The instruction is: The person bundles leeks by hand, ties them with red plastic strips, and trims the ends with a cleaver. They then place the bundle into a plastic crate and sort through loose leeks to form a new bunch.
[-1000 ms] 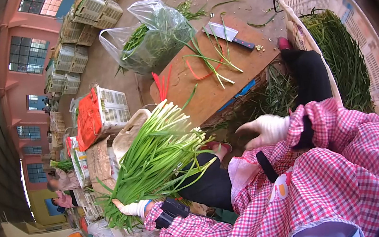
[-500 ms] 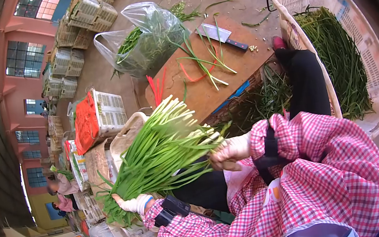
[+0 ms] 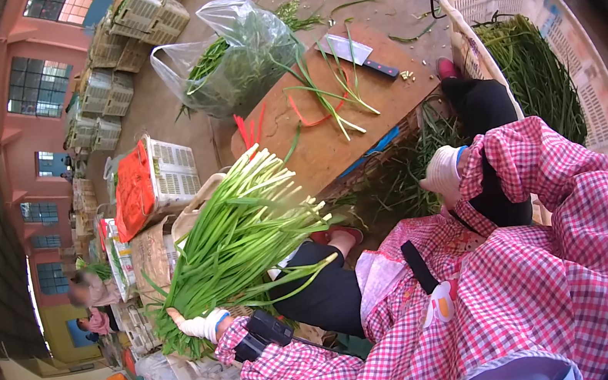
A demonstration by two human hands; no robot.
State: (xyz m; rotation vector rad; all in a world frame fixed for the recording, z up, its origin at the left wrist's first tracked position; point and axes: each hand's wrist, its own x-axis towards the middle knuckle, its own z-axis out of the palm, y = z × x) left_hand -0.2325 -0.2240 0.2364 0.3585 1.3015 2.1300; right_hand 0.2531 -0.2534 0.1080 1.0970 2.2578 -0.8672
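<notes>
A large bunch of long green stalks with pale ends (image 3: 236,231) fans out at the left of my lap. My left hand (image 3: 197,324), wrapped in white at the wrist, is closed round the leafy lower end of this bunch. Away from the bunch, my right hand (image 3: 442,177) hangs near my right knee, beside loose green leaves (image 3: 398,196); its fingers are mostly hidden. Ahead, a wooden board (image 3: 286,115) bears a cleaver (image 3: 351,51), red strips (image 3: 253,129) and a few loose stalks (image 3: 330,101).
On the right stands a white crate (image 3: 605,93) of green leaves (image 3: 536,72). A clear plastic bag (image 3: 248,66) with greens lies beyond the board. Crates with a red cloth (image 3: 135,190) are at the left. Two people (image 3: 93,290) are at the far left.
My right hand has let go of the bunch and moved right and upward in the view, toward my right knee. My left hand and the bunch have shifted slightly left.
</notes>
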